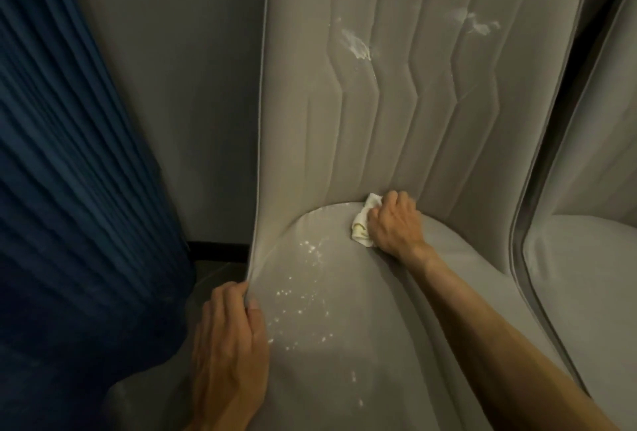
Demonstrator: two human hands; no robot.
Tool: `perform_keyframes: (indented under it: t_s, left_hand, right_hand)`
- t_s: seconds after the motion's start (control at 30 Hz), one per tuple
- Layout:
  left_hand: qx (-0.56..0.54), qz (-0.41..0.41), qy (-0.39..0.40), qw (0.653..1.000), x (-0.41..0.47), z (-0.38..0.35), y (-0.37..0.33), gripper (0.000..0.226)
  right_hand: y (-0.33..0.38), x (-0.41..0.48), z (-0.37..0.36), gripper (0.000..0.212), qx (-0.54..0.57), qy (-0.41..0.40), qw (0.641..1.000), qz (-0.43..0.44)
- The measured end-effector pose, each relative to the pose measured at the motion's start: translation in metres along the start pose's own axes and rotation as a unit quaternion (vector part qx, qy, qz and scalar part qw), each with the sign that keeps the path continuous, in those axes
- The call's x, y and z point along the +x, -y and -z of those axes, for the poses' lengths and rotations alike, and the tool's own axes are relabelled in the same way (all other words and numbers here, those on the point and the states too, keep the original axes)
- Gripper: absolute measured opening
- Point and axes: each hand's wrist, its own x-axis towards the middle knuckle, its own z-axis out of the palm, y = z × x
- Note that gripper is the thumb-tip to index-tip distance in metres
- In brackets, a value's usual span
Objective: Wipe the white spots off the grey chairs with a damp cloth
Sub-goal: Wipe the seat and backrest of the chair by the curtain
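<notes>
- A blue curtain (69,189) hangs left of my left grip.
- My left grip (229,344) curls round the side edge of the grey chair (379,344).
- White spots (303,293) dot the seat between my 2 grips.
- My right grip (393,224) clenches the cloth (362,227) against the seat's back crease, with 2 white smears (356,43) above on the backrest.
- Another chair (586,258) stands right of it.

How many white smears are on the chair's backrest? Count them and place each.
2. The left smear lies high on the backrest, by a quilting seam; the right smear lies higher, near the right edge. More may sit above the frame.
</notes>
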Motion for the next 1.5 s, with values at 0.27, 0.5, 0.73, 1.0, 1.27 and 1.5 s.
perform_keyframes:
  t_s: [0.27,0.5,0.73,1.0,1.27,1.5]
  left_hand:
    - [-0.014,-0.001,-0.002,1.0,0.001,-0.001,0.002,0.026]
    - [-0.006,-0.027,-0.001,1.0,0.001,0.001,0.004,0.052]
    - [-0.005,-0.029,-0.009,1.0,-0.002,-0.001,0.006,0.037]
    - [0.008,-0.017,0.007,1.0,-0.003,0.0,0.006,0.015]
    - [0.011,-0.029,-0.006,0.999,-0.002,0.001,0.003,0.028]
    - [0.003,-0.026,-0.012,1.0,-0.002,-0.002,0.005,0.02]
  right_hand:
    - [-0.035,-0.01,0.01,0.022,-0.06,-0.013,0.997,0.051]
    - [0.014,0.004,-0.003,0.026,-0.016,0.012,0.996,0.091]
    - [0.024,0.004,-0.004,0.027,-0.004,0.011,0.995,0.101]
    - [0.07,-0.017,-0.002,0.023,0.041,0.017,0.958,0.283]
    - [0.085,-0.02,-0.005,0.02,0.044,-0.021,0.955,0.294]
    - [0.052,-0.002,0.004,0.023,0.008,-0.008,0.959,0.285]
